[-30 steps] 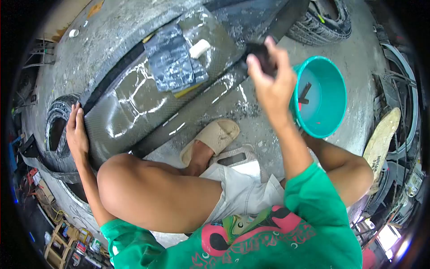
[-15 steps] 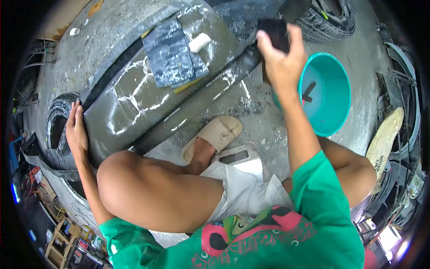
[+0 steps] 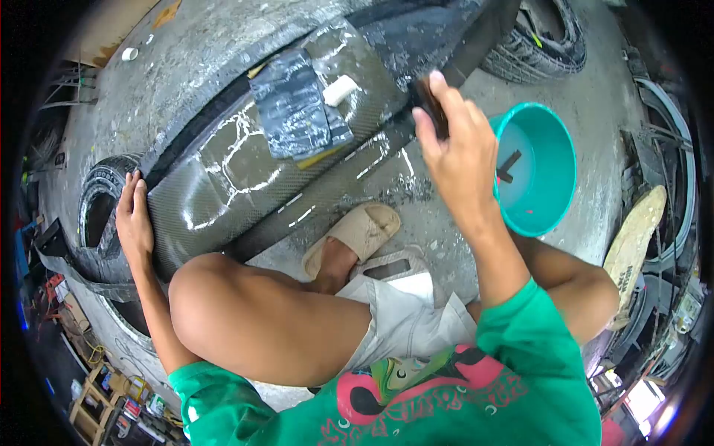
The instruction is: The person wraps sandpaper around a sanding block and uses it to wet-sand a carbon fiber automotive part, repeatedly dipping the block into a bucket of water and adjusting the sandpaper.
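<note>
A wet carbon-fibre panel [image 3: 223,189] with a woven surface slants across the floor before me. My left hand [image 3: 134,227] lies against its left end, fingers stretched along the edge. Between thumb and fingers, my right hand [image 3: 461,141] grips a dark piece of sandpaper [image 3: 431,108], seen nearly edge-on at the panel's right part. Most of that piece is hidden by the fingers. On the panel lie wet dark-grey sheets [image 3: 290,104], with a yellowish strip [image 3: 318,157] showing under them, and a small white block [image 3: 341,90].
A teal basin [image 3: 554,201] of cloudy water, with dark strips [image 3: 509,166] in it, stands right of my right forearm. Tyres [image 3: 532,63] lie beyond the panel and at left. A worn pale board [image 3: 632,249] is at far right. My sandalled foot [image 3: 349,249] is close to the panel.
My right hand has come down and slightly left along the panel's near edge, turning the dark piece from face-on to edge-on. My left hand stays at the panel's end. The view has shifted slightly.
</note>
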{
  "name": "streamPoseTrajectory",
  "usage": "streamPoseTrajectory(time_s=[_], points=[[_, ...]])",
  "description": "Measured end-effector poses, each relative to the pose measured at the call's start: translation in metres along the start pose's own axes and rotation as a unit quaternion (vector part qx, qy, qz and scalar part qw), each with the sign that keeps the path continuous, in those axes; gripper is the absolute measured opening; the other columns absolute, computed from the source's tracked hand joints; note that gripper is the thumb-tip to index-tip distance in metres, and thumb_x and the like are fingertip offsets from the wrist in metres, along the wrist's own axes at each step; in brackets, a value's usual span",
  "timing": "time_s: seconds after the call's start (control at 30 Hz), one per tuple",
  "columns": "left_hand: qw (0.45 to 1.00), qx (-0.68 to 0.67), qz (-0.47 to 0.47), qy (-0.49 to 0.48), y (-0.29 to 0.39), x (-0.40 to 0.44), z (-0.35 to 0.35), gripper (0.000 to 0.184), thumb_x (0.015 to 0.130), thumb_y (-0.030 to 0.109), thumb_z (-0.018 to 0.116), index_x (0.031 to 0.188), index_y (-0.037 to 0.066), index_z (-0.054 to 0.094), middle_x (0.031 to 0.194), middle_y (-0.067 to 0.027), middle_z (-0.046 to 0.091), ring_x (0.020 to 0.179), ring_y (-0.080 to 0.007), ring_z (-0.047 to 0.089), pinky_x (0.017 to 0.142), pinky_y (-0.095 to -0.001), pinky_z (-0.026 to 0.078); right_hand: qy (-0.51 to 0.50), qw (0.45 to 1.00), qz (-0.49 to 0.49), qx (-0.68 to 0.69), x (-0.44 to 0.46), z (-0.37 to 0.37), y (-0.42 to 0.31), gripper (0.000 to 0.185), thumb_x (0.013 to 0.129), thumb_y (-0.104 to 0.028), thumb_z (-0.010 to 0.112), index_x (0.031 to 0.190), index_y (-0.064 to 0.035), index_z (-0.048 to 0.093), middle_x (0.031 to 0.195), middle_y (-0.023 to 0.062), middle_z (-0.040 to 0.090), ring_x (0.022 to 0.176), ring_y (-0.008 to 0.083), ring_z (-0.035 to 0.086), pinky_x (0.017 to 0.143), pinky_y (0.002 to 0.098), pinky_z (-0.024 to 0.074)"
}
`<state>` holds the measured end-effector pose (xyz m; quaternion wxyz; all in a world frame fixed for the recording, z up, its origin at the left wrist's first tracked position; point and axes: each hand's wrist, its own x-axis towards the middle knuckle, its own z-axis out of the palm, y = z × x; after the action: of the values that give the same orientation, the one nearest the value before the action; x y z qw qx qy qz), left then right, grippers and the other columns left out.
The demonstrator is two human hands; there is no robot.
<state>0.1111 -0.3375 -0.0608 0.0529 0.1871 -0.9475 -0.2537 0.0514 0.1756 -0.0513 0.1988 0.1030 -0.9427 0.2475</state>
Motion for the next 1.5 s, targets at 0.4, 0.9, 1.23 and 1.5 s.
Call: streamPoseTrajectory(time_s=[0.4, 0.9, 1.23, 1.5], points=[[1.000, -0.027, -0.004, 0.006, -0.003, 0.000, 0.001, 0.051, 0.109, 0.035, 0.056, 0.145, -0.001, 0.062, 0.158, -0.0228, 0.052, 0.151, -0.0290, 0.045, 0.125, -0.0355, 0.030, 0.001, 1.000, -0.022, 0.001, 0.041, 0.004, 0.011, 0.042, 0.090, -0.011, 0.080, 0.131, -0.0071, 0.070, 0.116, 0.0217, 0.075, 0.102, 0.0399, 0.073, 0.083, 0.0426, 0.0579], [1.000, 0.006, 0.008, 0.008, -0.002, 0.000, 0.001, 0.052, 0.108, 0.036, 0.057, 0.144, -0.001, 0.062, 0.158, -0.0224, 0.052, 0.151, -0.0290, 0.046, 0.125, -0.0365, 0.031, 0.010, 0.997, -0.050, -0.058, 0.022, 0.003, 0.002, 0.047, 0.089, -0.017, 0.081, 0.134, -0.0133, 0.068, 0.093, 0.0193, 0.073, 0.089, 0.0422, 0.070, 0.078, 0.0489, 0.0567], [1.000, 0.010, -0.008, 0.020, 0.002, 0.001, 0.004, 0.054, 0.108, 0.040, 0.054, 0.144, 0.000, 0.063, 0.157, -0.0225, 0.054, 0.149, -0.0312, 0.049, 0.123, -0.0370, 0.034, -0.118, 0.985, -0.121, -0.029, 0.118, -0.052, 0.039, 0.065, 0.085, -0.015, 0.083, 0.146, -0.0102, 0.062, 0.132, 0.0204, 0.071, 0.121, 0.0384, 0.069, 0.106, 0.0432, 0.0520], [1.000, 0.020, 0.003, 0.022, -0.005, 0.002, 0.005, 0.055, 0.108, 0.042, 0.054, 0.144, 0.002, 0.063, 0.158, -0.0219, 0.053, 0.150, -0.0325, 0.048, 0.124, -0.0372, 0.033, -0.467, 0.882, -0.063, -0.018, 0.096, -0.071, 0.066, 0.122, 0.076, -0.016, 0.091, 0.171, -0.0172, 0.015, 0.150, 0.0298, 0.057, 0.137, 0.0415, 0.058, 0.117, 0.0418, 0.0425]])
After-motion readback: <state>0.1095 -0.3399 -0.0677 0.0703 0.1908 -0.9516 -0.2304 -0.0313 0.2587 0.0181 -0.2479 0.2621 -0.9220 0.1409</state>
